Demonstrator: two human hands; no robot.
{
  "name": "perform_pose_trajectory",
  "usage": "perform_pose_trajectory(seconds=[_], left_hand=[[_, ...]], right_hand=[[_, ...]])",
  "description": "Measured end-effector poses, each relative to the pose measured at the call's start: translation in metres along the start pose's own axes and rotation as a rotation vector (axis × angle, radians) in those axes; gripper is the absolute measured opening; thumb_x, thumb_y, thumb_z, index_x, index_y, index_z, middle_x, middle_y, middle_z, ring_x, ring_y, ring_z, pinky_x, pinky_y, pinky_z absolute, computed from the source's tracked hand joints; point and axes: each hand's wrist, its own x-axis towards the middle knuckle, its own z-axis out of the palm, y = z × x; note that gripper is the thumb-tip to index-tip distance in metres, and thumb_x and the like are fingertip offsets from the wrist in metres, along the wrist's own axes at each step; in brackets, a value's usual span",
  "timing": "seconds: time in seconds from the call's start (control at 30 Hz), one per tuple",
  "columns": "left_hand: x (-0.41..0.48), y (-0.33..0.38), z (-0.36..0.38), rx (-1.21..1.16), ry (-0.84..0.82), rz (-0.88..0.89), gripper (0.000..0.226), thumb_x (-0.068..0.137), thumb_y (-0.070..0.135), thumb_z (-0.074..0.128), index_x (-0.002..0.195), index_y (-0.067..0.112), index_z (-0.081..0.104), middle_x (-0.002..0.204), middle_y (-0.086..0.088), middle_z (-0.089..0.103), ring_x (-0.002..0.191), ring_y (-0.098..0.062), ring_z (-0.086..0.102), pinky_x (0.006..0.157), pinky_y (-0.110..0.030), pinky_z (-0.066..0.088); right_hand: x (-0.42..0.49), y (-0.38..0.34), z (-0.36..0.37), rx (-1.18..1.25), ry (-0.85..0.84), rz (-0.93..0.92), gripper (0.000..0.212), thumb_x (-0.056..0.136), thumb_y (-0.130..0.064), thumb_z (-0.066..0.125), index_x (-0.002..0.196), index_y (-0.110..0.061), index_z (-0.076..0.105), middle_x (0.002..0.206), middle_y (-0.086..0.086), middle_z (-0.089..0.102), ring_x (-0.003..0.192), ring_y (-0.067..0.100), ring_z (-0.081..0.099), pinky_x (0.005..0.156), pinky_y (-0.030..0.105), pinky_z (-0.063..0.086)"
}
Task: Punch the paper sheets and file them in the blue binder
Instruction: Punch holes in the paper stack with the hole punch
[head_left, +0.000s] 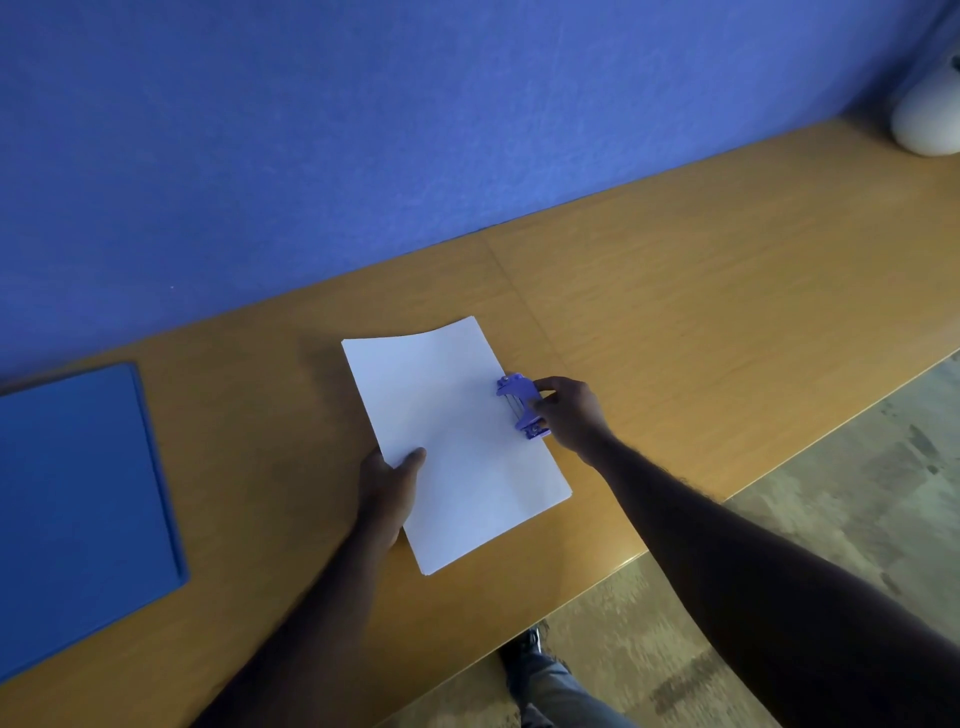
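The stack of white paper sheets (457, 441) lies flat at the centre of the wooden desk (701, 291), its far edge curling up slightly; it looks light, floppy and prone to fanning, so it is best gripped by the long edges. At its 3 o'clock edge sits a purple hole punch (522, 406), pinched in the right hand (571, 415). The left hand (389, 488) clasps the 8 o'clock edge, thumb on top. The blue binder (78, 509) lies closed, well apart at 9 o'clock.

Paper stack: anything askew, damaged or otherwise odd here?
Nothing is damaged or spilled. The paper stack lies skewed to the desk edge, its far edge curling up. The right hand holds the hole punch on its right edge; the left hand steadies it.
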Motion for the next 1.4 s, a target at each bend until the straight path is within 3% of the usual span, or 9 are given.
perform_pose_trajectory(seconds=[0.23, 0.4, 0.57, 0.77, 0.83, 0.93, 1.07, 1.2, 1.4], left_hand=[[0.001, 0.002, 0.000, -0.008, -0.025, -0.010, 0.036, 0.084, 0.018, 0.070, 0.118, 0.018, 0.059, 0.089, 0.023, 0.059, 0.077, 0.006, 0.057, 0.060, -0.008, 0.042], [0.001, 0.005, -0.003, -0.004, -0.059, 0.006, 0.028, 0.084, 0.018, 0.069, 0.106, 0.030, 0.055, 0.089, 0.024, 0.059, 0.079, 0.006, 0.057, 0.065, -0.011, 0.043], [0.001, 0.005, -0.005, -0.012, -0.082, 0.014, 0.026, 0.084, 0.017, 0.069, 0.104, 0.029, 0.058, 0.091, 0.021, 0.063, 0.080, 0.006, 0.059, 0.065, -0.011, 0.044], [0.000, 0.005, -0.007, -0.022, -0.104, 0.000, 0.023, 0.085, 0.019, 0.068, 0.105, 0.026, 0.060, 0.094, 0.017, 0.065, 0.085, 0.001, 0.062, 0.065, -0.013, 0.047], [0.001, 0.005, -0.008, -0.022, -0.114, 0.005, 0.021, 0.085, 0.019, 0.068, 0.103, 0.028, 0.060, 0.094, 0.019, 0.065, 0.085, 0.002, 0.062, 0.063, -0.012, 0.047], [0.001, 0.005, -0.009, -0.021, -0.116, 0.001, 0.017, 0.085, 0.019, 0.068, 0.096, 0.029, 0.062, 0.092, 0.020, 0.066, 0.081, 0.002, 0.065, 0.058, -0.008, 0.047], [0.002, 0.002, -0.008, -0.016, -0.116, 0.002, 0.017, 0.084, 0.019, 0.068, 0.092, 0.032, 0.063, 0.088, 0.024, 0.066, 0.075, 0.013, 0.063, 0.054, -0.003, 0.046], [0.002, 0.003, -0.009, -0.017, -0.116, 0.014, 0.018, 0.085, 0.018, 0.069, 0.093, 0.032, 0.062, 0.090, 0.023, 0.065, 0.074, 0.016, 0.062, 0.054, -0.002, 0.045], [-0.002, 0.007, -0.007, -0.013, -0.089, 0.005, 0.018, 0.084, 0.017, 0.069, 0.099, 0.026, 0.064, 0.088, 0.022, 0.065, 0.072, 0.009, 0.063, 0.052, -0.003, 0.045]], right_hand=[[0.003, -0.001, -0.001, -0.039, -0.014, 0.012, 0.028, 0.092, -0.031, 0.060, 0.117, -0.019, 0.066, 0.096, 0.000, 0.065, 0.080, 0.012, 0.062, 0.056, 0.025, 0.048], [0.013, 0.000, -0.006, -0.001, 0.001, 0.086, 0.023, 0.085, -0.038, 0.071, 0.090, -0.016, 0.067, 0.084, 0.001, 0.064, 0.077, 0.017, 0.059, 0.056, 0.027, 0.044], [0.025, -0.003, -0.016, -0.033, -0.092, 0.262, 0.036, 0.078, -0.045, 0.076, 0.069, -0.013, 0.062, 0.067, 0.002, 0.066, 0.065, 0.016, 0.058, 0.062, 0.029, 0.045], [0.039, -0.010, -0.027, -0.175, -0.209, 0.364, 0.044, 0.071, -0.052, 0.080, 0.069, -0.012, 0.062, 0.057, -0.001, 0.061, 0.050, 0.010, 0.056, 0.053, 0.023, 0.044], [0.044, -0.011, -0.027, -0.305, -0.213, 0.325, 0.049, 0.069, -0.057, 0.079, 0.070, -0.010, 0.064, 0.056, -0.001, 0.063, 0.049, 0.012, 0.057, 0.050, 0.021, 0.043], [0.051, -0.013, -0.027, -0.493, -0.236, 0.264, 0.058, 0.068, -0.067, 0.073, 0.057, -0.012, 0.060, 0.038, -0.003, 0.057, 0.038, 0.012, 0.055, 0.048, 0.022, 0.038], [0.062, -0.010, -0.030, -0.614, -0.283, 0.252, 0.061, 0.066, -0.075, 0.068, 0.051, -0.016, 0.058, 0.030, -0.005, 0.052, 0.025, 0.009, 0.050, 0.048, 0.021, 0.038], [0.062, -0.008, -0.029, -0.613, -0.297, 0.236, 0.064, 0.067, -0.078, 0.064, 0.051, -0.016, 0.059, 0.031, -0.005, 0.054, 0.025, 0.007, 0.051, 0.049, 0.022, 0.037], [0.057, -0.010, -0.032, -0.539, -0.262, 0.252, 0.059, 0.060, -0.072, 0.075, 0.055, -0.014, 0.062, 0.034, -0.007, 0.056, 0.025, 0.007, 0.048, 0.045, 0.019, 0.038]])
